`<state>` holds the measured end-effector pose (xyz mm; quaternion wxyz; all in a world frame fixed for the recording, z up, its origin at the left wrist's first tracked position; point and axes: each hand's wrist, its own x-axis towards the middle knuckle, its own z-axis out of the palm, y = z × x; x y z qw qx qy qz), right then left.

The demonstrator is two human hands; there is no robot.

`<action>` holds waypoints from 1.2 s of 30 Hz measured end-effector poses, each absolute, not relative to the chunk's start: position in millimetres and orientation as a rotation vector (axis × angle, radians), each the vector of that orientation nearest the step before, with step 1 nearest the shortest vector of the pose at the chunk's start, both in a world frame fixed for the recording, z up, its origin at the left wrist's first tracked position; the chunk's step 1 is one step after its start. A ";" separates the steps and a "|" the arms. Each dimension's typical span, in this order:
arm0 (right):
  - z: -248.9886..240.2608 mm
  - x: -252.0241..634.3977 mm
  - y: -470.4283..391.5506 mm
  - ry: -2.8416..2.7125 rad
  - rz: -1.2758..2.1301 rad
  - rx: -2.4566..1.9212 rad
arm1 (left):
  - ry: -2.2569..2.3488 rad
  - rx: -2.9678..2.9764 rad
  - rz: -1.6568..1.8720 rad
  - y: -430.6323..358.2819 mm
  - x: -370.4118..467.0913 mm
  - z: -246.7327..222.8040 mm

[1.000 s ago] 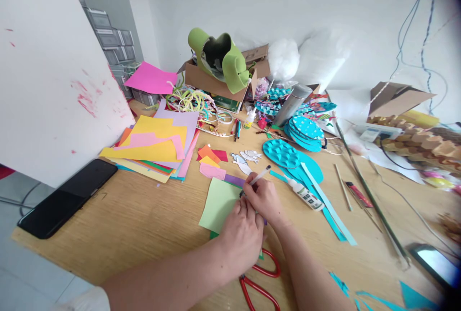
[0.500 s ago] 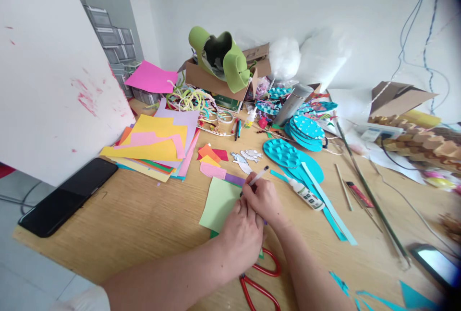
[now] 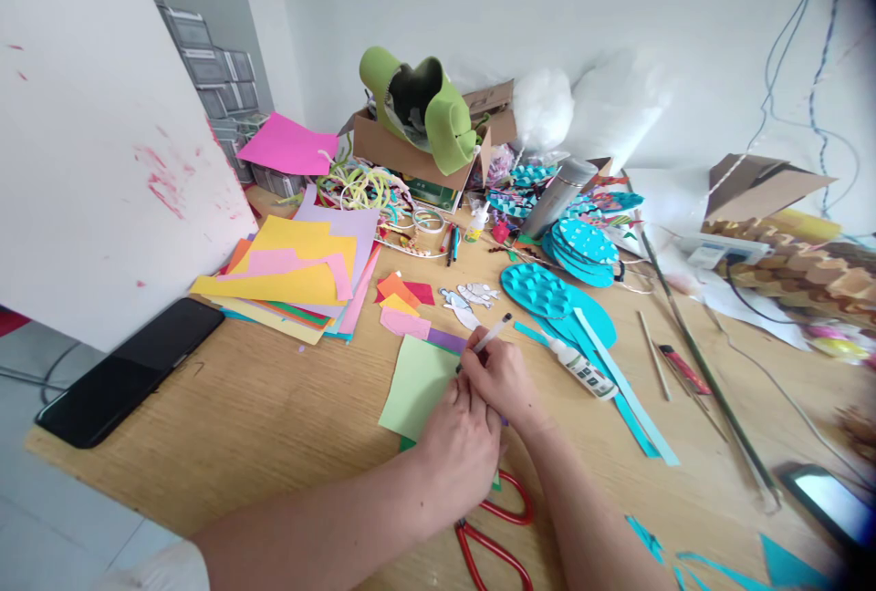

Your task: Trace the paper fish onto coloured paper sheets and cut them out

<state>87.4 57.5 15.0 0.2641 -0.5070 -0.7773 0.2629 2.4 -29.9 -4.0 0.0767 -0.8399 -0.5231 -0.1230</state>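
My right hand (image 3: 505, 381) is closed around a white pen (image 3: 494, 333) with a dark end, its tip low over a light green sheet of paper (image 3: 419, 381). My left hand (image 3: 462, 440) lies flat on that sheet, fingers stretched forward and partly covered by the right hand. Darker green paper (image 3: 406, 444) and a purple strip (image 3: 446, 341) peek out from under the sheet. Red-handled scissors (image 3: 494, 554) lie just below my hands, their blades hidden. White fish cutouts (image 3: 469, 299) rest beyond the pen. What the tip marks is hidden by my fingers.
Left stands a stack of coloured paper (image 3: 287, 272) and a black phone (image 3: 130, 372). To the right are a glue bottle (image 3: 581, 368), blue paper strips (image 3: 626, 390), blue ovals (image 3: 557, 299) and a long stick (image 3: 704, 354). Behind sits a box (image 3: 383, 149) holding green foam (image 3: 448, 121).
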 end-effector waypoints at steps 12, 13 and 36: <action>18.2 86.2 56.7 -2.127 0.712 -1.365 | -1.587 -2.556 -0.435 -30.1 0.5 -1.2; 18.2 86.4 56.9 -2.129 0.712 -1.365 | -1.598 -2.568 -0.440 -29.9 0.1 -0.2; 19.4 87.3 55.8 -2.136 0.759 -1.356 | -1.697 -2.635 -0.305 -40.2 -1.2 5.3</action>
